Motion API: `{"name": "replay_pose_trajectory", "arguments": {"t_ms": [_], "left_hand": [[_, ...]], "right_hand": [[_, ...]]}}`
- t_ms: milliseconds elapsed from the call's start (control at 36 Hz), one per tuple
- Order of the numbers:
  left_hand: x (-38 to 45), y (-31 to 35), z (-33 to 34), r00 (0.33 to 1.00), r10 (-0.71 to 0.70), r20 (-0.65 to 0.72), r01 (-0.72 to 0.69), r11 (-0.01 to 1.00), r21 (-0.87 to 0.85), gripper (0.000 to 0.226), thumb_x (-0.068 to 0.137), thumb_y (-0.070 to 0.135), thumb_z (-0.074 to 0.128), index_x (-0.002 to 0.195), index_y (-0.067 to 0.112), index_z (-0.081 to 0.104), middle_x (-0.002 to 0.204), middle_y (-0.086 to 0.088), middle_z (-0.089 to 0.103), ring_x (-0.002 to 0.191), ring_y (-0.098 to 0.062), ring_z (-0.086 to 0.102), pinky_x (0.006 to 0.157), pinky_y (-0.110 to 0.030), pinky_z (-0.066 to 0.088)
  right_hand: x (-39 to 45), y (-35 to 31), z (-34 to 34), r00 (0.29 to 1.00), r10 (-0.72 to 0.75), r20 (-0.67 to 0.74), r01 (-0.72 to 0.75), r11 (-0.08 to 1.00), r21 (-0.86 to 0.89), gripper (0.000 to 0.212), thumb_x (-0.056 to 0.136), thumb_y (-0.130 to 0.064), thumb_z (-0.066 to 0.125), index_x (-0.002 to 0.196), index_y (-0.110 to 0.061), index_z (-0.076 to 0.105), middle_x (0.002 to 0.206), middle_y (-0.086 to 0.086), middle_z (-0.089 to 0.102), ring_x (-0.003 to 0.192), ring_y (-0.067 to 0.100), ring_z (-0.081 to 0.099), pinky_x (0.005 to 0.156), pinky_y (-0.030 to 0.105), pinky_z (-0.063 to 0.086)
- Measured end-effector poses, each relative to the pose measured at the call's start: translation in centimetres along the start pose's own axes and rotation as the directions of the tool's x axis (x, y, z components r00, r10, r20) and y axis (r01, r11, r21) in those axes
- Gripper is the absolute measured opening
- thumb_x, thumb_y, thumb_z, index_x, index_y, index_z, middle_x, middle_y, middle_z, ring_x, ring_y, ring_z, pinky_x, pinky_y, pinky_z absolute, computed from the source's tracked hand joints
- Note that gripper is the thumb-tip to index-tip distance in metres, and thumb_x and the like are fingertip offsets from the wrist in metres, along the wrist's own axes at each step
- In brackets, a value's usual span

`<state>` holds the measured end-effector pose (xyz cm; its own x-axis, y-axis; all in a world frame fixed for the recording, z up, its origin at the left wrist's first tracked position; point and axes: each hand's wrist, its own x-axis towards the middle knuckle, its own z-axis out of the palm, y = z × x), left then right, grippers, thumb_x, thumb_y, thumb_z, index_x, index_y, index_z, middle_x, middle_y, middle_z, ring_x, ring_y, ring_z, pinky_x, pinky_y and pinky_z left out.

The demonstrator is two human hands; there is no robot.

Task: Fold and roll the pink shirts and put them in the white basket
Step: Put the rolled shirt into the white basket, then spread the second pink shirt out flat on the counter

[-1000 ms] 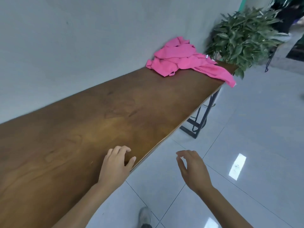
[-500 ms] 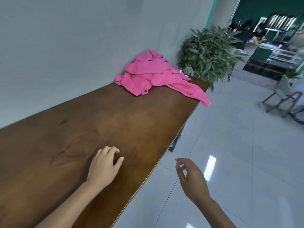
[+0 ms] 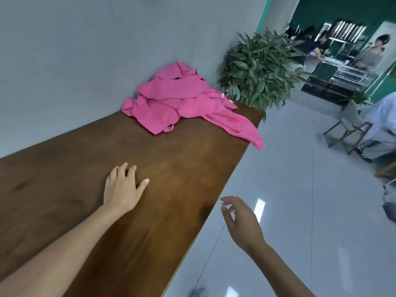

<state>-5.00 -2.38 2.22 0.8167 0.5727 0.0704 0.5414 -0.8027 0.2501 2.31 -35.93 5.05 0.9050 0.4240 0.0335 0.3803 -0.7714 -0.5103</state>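
Now, pink shirts heaped (unfolded) on table, both hands' grip empty, loose.

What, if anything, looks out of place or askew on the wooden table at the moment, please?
The pink shirts lie in a crumpled heap at the far end of the wooden table, against the wall, with one piece hanging over the table's open edge. No white basket is in view. Neither hand touches the heap.
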Motion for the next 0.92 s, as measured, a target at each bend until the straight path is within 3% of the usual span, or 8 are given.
{"name": "replay_pose_trajectory", "arguments": {"t_ms": [167, 389, 500, 611, 778, 917], "left_hand": [[3.8, 0.9, 1.6, 0.994, -0.104, 0.013, 0.104, 0.995, 0.005, 0.087, 0.094, 0.075, 0.02, 0.16, 0.02, 0.024, 0.167, -0.012, 0.018, 0.154, -0.032, 0.014, 0.124, -0.048, 0.017], [4.9, 1.7, 3.4, 0.978, -0.203, -0.045, 0.205, 0.978, 0.026, 0.087, 0.093, 0.079, 0.015, 0.16, 0.026, 0.025, 0.168, -0.005, 0.017, 0.156, -0.023, 0.011, 0.125, -0.043, 0.017], [5.3, 2.0, 3.4, 0.97, -0.235, -0.057, 0.236, 0.972, 0.015, 0.09, 0.087, 0.084, 0.009, 0.159, 0.032, 0.025, 0.168, 0.003, 0.017, 0.155, -0.018, 0.009, 0.125, -0.04, 0.016], [5.5, 2.3, 3.0, 0.963, -0.265, -0.055, 0.266, 0.964, 0.012, 0.088, 0.086, 0.084, 0.012, 0.159, 0.036, 0.023, 0.168, 0.007, 0.014, 0.155, -0.013, 0.004, 0.125, -0.038, 0.014], [5.3, 2.2, 3.2, 0.956, -0.289, -0.049, 0.289, 0.957, 0.008, 0.088, 0.086, 0.086, 0.012, 0.16, 0.039, 0.02, 0.168, 0.013, 0.009, 0.155, -0.007, -0.002, 0.126, -0.035, 0.009], [5.6, 2.2, 3.1, 0.953, -0.298, -0.055, 0.297, 0.955, -0.015, 0.085, 0.088, 0.086, 0.016, 0.159, 0.039, 0.022, 0.167, 0.016, 0.01, 0.154, -0.004, -0.003, 0.126, -0.036, 0.011]], "right_hand": [[8.1, 1.3, -0.6, 0.991, -0.128, 0.04, 0.127, 0.992, 0.008, 0.025, 0.104, -0.038, 0.046, 0.126, -0.033, 0.059, 0.112, -0.022, 0.059, 0.098, -0.001, 0.06, 0.076, 0.005, 0.044], [21.5, 0.3, -0.7, 0.934, -0.33, 0.14, 0.333, 0.943, -0.001, 0.025, 0.103, -0.031, 0.052, 0.127, -0.03, 0.06, 0.118, -0.019, 0.06, 0.101, 0.0, 0.06, 0.083, 0.008, 0.045], [29.5, -1.1, -0.3, 0.873, -0.464, 0.152, 0.473, 0.88, -0.028, 0.025, 0.102, -0.026, 0.054, 0.125, -0.023, 0.062, 0.115, -0.009, 0.061, 0.1, 0.007, 0.062, 0.088, 0.026, 0.054], [37.7, -3.7, 0.9, 0.819, -0.562, 0.115, 0.57, 0.82, -0.053, 0.026, 0.099, -0.021, 0.056, 0.123, -0.016, 0.062, 0.118, 0.001, 0.061, 0.106, 0.021, 0.061, 0.09, 0.04, 0.052], [47.1, -9.0, 3.3, 0.783, -0.592, 0.19, 0.618, 0.775, -0.13, 0.042, 0.098, -0.022, 0.059, 0.136, -0.008, 0.053, 0.135, 0.015, 0.052, 0.125, 0.035, 0.048, 0.096, 0.048, 0.047], [51.0, -12.0, 5.3, 0.829, -0.51, 0.227, 0.55, 0.816, -0.177, 0.042, 0.096, -0.036, 0.064, 0.125, -0.008, 0.054, 0.126, 0.013, 0.056, 0.12, 0.033, 0.051, 0.091, 0.047, 0.048]]}}
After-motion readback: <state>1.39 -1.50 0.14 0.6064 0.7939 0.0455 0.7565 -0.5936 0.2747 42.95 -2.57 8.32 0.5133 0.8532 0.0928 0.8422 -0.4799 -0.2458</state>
